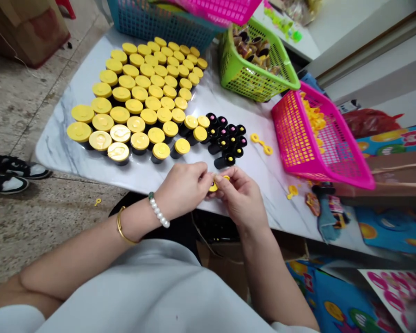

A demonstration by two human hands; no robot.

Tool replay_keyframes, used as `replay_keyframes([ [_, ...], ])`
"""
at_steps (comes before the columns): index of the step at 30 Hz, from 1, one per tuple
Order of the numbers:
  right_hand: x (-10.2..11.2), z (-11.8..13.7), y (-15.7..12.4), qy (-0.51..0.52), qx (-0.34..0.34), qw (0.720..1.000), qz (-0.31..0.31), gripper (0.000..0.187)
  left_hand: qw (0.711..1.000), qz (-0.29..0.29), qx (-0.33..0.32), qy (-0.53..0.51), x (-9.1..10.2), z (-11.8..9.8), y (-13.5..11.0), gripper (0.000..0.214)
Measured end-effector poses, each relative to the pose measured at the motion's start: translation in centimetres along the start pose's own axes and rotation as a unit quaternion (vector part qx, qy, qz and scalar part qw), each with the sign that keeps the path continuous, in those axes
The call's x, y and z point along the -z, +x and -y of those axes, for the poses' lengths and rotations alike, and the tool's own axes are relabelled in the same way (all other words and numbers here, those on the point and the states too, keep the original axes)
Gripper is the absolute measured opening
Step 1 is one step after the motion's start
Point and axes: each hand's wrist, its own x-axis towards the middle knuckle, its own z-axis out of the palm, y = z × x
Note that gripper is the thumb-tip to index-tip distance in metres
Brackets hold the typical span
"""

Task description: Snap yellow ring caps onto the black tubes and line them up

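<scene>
My left hand and my right hand meet at the near edge of the marble table, both pinched on a small yellow cap piece between the fingertips. Just beyond them lies a black bottle on its side. Behind it stands a cluster of several open black bottles. To the left, many black bottles with yellow lids stand in rows. A pair of yellow ring caps lies loose on the table.
A pink basket with yellow caps sits at the right, a green basket with small items behind it, a blue basket at the back. Another loose yellow cap lies near the pink basket. Someone's shoes are on the floor at left.
</scene>
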Motion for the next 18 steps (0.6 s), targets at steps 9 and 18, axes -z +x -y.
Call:
replay_keyframes([
  [9, 0.0, -1.1, -0.7, 0.031, 0.038, 0.999, -0.022, 0.027, 0.993, -0.049, -0.083, 0.064, -1.6, 1.3, -2.4, 0.031],
  [18, 1.2, 1.0, 0.4, 0.065, -0.102, 0.987, 0.109, 0.037, 0.992, -0.005, -0.081, 0.092, -1.2, 1.2, -2.0, 0.02],
])
